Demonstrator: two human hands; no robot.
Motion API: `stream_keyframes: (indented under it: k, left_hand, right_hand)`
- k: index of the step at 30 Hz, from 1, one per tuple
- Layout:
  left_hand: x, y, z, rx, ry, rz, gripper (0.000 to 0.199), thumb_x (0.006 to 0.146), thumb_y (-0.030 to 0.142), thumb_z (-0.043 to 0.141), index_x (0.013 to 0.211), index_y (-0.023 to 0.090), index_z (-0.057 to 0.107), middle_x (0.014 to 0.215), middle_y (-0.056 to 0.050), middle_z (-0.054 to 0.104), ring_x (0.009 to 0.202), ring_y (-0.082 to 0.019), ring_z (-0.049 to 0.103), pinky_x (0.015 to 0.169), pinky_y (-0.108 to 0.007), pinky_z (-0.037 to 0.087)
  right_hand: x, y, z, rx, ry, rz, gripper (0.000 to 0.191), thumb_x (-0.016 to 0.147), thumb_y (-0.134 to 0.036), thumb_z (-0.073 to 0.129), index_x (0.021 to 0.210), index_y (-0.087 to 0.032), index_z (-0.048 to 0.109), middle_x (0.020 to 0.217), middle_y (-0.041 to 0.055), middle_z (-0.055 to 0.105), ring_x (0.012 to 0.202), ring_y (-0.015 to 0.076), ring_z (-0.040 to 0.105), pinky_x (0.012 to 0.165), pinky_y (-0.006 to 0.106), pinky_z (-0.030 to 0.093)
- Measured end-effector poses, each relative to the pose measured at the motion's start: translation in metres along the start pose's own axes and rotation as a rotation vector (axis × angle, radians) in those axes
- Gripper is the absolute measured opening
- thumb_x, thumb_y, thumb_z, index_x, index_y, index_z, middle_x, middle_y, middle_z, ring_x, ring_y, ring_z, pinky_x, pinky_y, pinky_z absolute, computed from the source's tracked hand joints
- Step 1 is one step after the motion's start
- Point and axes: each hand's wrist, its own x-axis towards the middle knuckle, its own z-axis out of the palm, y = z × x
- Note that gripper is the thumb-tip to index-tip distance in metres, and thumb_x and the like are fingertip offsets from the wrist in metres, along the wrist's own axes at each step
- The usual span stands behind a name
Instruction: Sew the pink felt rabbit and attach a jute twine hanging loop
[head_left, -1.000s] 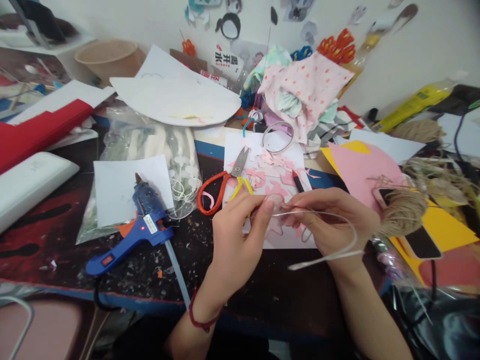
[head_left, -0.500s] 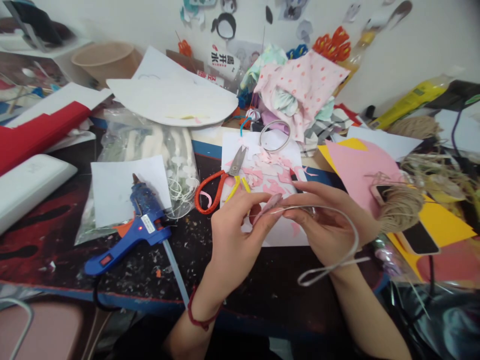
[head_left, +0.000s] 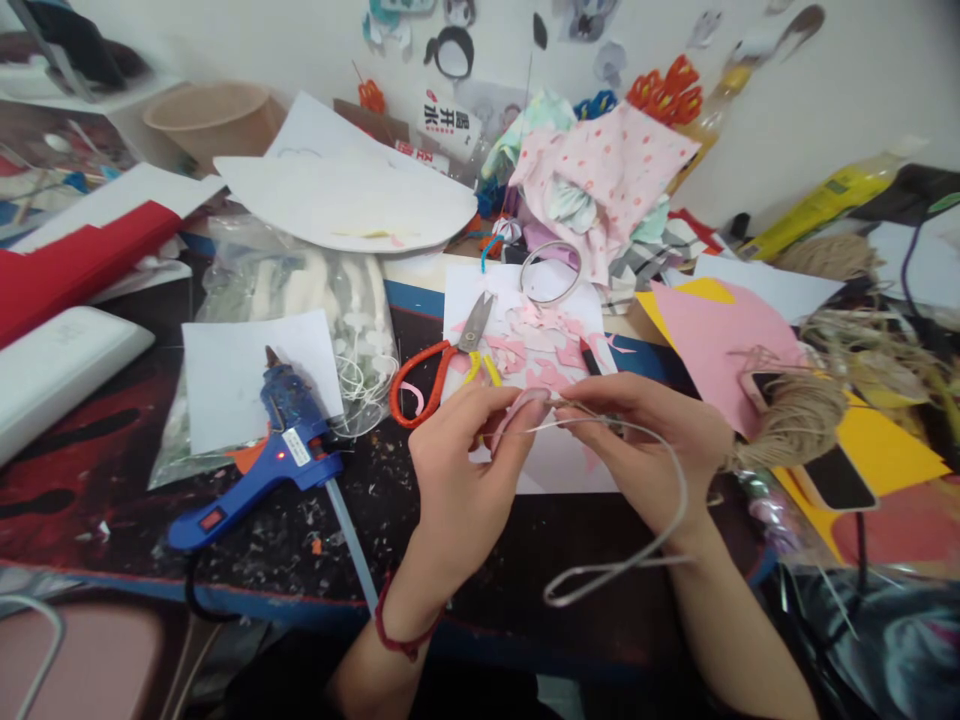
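Between the thumb and fingers of my left hand [head_left: 465, 470] is a small, flat pink piece [head_left: 516, 412], seen nearly edge-on. My right hand [head_left: 656, 445] is closed in a pinch at its right edge, on something thin that I cannot make out. A thin white cord [head_left: 684, 490] runs from beside the left thumb across the right fingers and hangs below in a narrow loop. Under the hands lies a white sheet [head_left: 555, 470] strewn with pink scraps [head_left: 536, 335]. Scissors [head_left: 469, 345] with red and yellow handles rest open on its left edge.
Left of my hands a blue glue gun [head_left: 289, 440] with a lit red light lies on white paper over a plastic bag [head_left: 300, 275]. A metal ring [head_left: 551, 272] and bunched fabric [head_left: 600, 170] are behind. Twine [head_left: 799, 415], coloured paper and a phone [head_left: 836, 480] crowd the right.
Both hands have shifted slightly left, and the pink piece has tilted more upright. The hanging cord loop has swung left and down. A dark pen-like object behind the right fingers shows more now.
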Motion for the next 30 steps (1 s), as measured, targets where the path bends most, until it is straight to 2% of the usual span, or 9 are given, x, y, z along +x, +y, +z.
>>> stream_keyframes:
  k: [4,7,10,13,16,20,22,26,30]
  left_hand:
    - [0.001,-0.002,-0.001,0.017,0.013,0.001,0.013,0.093,0.029,0.069,0.092,0.017,0.073,0.078,0.000,0.071,0.068,-0.010,0.063,0.062,-0.023,0.048]
    - [0.001,-0.006,-0.001,0.006,-0.006,0.010,0.015,0.097,0.032,0.064,0.099,0.019,0.071,0.086,-0.001,0.073,0.074,-0.011,0.065,0.063,-0.022,0.048]
    - [0.001,-0.010,-0.001,-0.024,-0.082,-0.027,0.021,0.102,0.035,0.053,0.111,0.022,0.066,0.095,-0.002,0.073,0.073,-0.010,0.064,0.063,-0.022,0.047]
    - [0.001,-0.011,-0.001,-0.128,-0.185,-0.114,0.029,0.106,0.041,0.043,0.115,0.022,0.063,0.077,0.001,0.064,0.059,-0.010,0.054,0.056,-0.024,0.042]
    - [0.002,-0.009,-0.001,-0.173,-0.239,-0.167,0.033,0.107,0.043,0.040,0.108,0.021,0.065,0.067,0.003,0.055,0.058,-0.011,0.051,0.060,-0.026,0.042]
    - [0.002,-0.009,0.000,-0.093,-0.179,-0.215,0.028,0.107,0.041,0.042,0.109,0.022,0.062,0.084,0.000,0.063,0.076,-0.012,0.061,0.071,-0.025,0.045]
    - [0.003,-0.010,0.001,-0.081,-0.169,-0.223,0.025,0.107,0.039,0.042,0.112,0.023,0.060,0.087,0.000,0.064,0.078,-0.012,0.062,0.072,-0.024,0.046]
    - [0.004,-0.013,0.002,0.058,-0.141,-0.125,0.020,0.106,0.030,0.043,0.109,0.021,0.061,0.089,0.001,0.066,0.071,-0.009,0.059,0.067,-0.022,0.044]
    - [0.005,-0.016,0.004,0.156,-0.086,-0.072,0.017,0.105,0.027,0.046,0.110,0.020,0.061,0.095,-0.001,0.068,0.080,-0.011,0.064,0.073,-0.023,0.046]
  right_hand:
    - [0.001,0.001,0.001,0.021,-0.063,-0.027,0.011,0.083,-0.023,0.080,0.092,-0.026,0.075,0.082,-0.0015,0.076,0.070,0.0137,0.069,0.068,0.028,0.060]
    - [0.001,0.001,0.001,0.006,-0.052,-0.061,0.012,0.083,-0.021,0.079,0.092,-0.027,0.074,0.084,-0.0008,0.075,0.073,0.0148,0.068,0.068,0.030,0.059]
    - [0.004,0.002,0.001,-0.018,0.010,-0.121,0.012,0.082,-0.021,0.080,0.091,-0.027,0.074,0.092,0.0016,0.073,0.090,0.0191,0.069,0.082,0.037,0.058]
    - [0.007,0.004,0.000,0.083,-0.012,-0.087,0.009,0.084,-0.020,0.078,0.089,-0.026,0.073,0.104,0.0040,0.071,0.105,0.0219,0.068,0.096,0.042,0.054]
    - [0.008,0.006,0.001,0.180,-0.135,-0.002,0.008,0.086,-0.020,0.076,0.091,-0.025,0.073,0.112,0.0049,0.071,0.110,0.0218,0.067,0.101,0.042,0.052]
    - [0.007,0.006,0.002,0.224,-0.314,0.114,0.005,0.087,-0.024,0.076,0.089,-0.024,0.071,0.111,0.0031,0.073,0.110,0.0199,0.068,0.103,0.039,0.051]
    - [0.007,0.005,0.003,0.231,-0.365,0.132,0.006,0.087,-0.025,0.076,0.089,-0.024,0.071,0.110,0.0018,0.074,0.108,0.0180,0.069,0.100,0.035,0.052]
    - [0.009,0.005,0.004,0.185,-0.361,0.120,0.005,0.087,-0.027,0.076,0.087,-0.024,0.072,0.108,0.0008,0.074,0.107,0.0161,0.068,0.099,0.032,0.050]
    - [0.010,0.009,0.006,0.261,-0.373,0.168,0.008,0.083,-0.026,0.080,0.085,-0.023,0.073,0.094,0.0001,0.073,0.095,0.0152,0.067,0.090,0.031,0.051]
